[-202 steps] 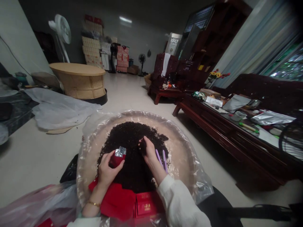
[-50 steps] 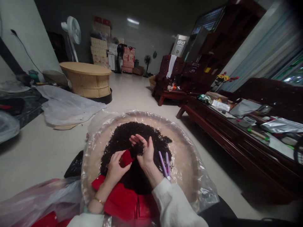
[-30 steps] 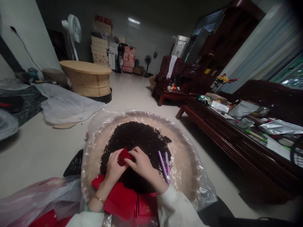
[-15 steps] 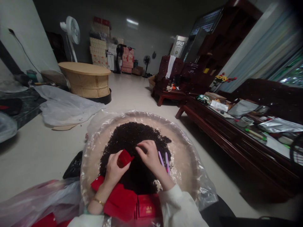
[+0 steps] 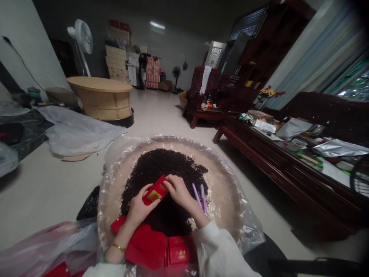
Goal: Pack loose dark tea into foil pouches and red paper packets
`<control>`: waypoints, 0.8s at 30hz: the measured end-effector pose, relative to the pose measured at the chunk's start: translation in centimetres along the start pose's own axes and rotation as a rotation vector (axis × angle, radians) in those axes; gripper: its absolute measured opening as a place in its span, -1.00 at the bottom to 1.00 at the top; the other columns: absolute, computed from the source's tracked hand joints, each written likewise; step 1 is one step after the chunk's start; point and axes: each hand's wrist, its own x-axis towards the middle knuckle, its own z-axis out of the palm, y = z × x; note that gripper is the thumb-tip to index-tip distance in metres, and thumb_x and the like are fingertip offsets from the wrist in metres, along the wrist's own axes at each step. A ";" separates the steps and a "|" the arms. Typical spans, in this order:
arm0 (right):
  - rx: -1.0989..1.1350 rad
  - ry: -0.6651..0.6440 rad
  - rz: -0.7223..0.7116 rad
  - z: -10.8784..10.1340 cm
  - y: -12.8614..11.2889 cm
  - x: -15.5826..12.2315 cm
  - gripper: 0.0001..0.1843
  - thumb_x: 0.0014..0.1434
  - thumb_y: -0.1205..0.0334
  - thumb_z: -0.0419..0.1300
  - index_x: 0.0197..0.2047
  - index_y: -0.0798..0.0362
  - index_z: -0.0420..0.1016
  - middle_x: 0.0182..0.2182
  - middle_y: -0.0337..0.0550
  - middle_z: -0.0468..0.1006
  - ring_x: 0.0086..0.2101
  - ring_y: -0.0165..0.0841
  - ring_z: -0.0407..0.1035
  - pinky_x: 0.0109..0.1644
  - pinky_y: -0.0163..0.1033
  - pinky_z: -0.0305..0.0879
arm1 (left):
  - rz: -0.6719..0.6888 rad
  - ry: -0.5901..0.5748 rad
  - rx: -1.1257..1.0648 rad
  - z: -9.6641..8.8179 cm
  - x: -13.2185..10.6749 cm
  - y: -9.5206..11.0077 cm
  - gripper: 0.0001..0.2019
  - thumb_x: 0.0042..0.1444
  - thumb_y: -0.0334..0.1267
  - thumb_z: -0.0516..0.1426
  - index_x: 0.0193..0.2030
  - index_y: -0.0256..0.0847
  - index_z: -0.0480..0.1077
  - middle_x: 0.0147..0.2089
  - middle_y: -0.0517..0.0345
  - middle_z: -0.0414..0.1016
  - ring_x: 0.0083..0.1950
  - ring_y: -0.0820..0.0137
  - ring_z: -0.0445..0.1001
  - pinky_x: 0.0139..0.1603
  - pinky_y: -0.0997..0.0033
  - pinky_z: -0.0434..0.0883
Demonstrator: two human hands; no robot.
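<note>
A small red packet with gold print is held between my two hands above the tray. My left hand grips its lower left end, thumb across the front. At the upper right end, the fingers of my right hand pinch the packet's edge. Beneath lies a heap of dark, dried leaf-like bits, on a wide round tray lined with clear plastic. Two slim purple prongs rest on the heap beside my right wrist. More red packets lie at the tray's near edge, some under my left forearm.
Clear plastic sheeting lies on the floor to the left, near a round woven stand. A long dark wooden table with clutter runs along the right. A black bag sits against the tray's left side.
My right hand has come down and left onto the packet, which it did not touch before. The packet has turned, so its gold-printed face shows. The view has shifted slightly.
</note>
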 end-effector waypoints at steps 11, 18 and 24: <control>0.184 -0.010 -0.008 0.5 -1.0 -0.2 -0.79 0.25 0.15 0.05 -0.38 0.02 0.36 -0.50 -0.30 0.44 -0.49 -0.44 0.29 -0.40 -0.37 0.14 | -0.203 -0.405 -0.313 0.1 -0.3 2.0 -0.55 -0.22 -0.20 0.29 -0.13 -0.32 0.45 -0.17 0.01 0.63 -0.16 0.18 0.57 -0.10 0.22 0.49; -0.147 0.250 -0.079 -0.4 0.7 0.5 -0.69 0.33 0.10 -0.06 -0.33 0.03 0.41 -0.53 -0.21 0.46 -0.54 -0.41 0.33 -0.42 -0.36 0.11 | -0.259 -0.498 -0.348 -0.1 -0.5 2.4 -0.60 -0.25 -0.24 0.29 -0.19 -0.31 0.48 -0.19 0.04 0.64 -0.18 0.20 0.58 -0.10 0.24 0.48; -0.235 0.413 -0.118 -2.6 0.8 0.6 -0.77 0.28 0.13 0.05 -0.18 0.07 0.46 -0.31 -0.05 0.50 -0.24 -0.26 0.35 -0.13 -0.21 0.25 | -0.207 -0.408 -0.323 0.0 -0.3 2.2 -0.55 -0.23 -0.19 0.30 -0.13 -0.28 0.47 -0.13 0.04 0.63 -0.11 0.17 0.57 -0.02 0.16 0.47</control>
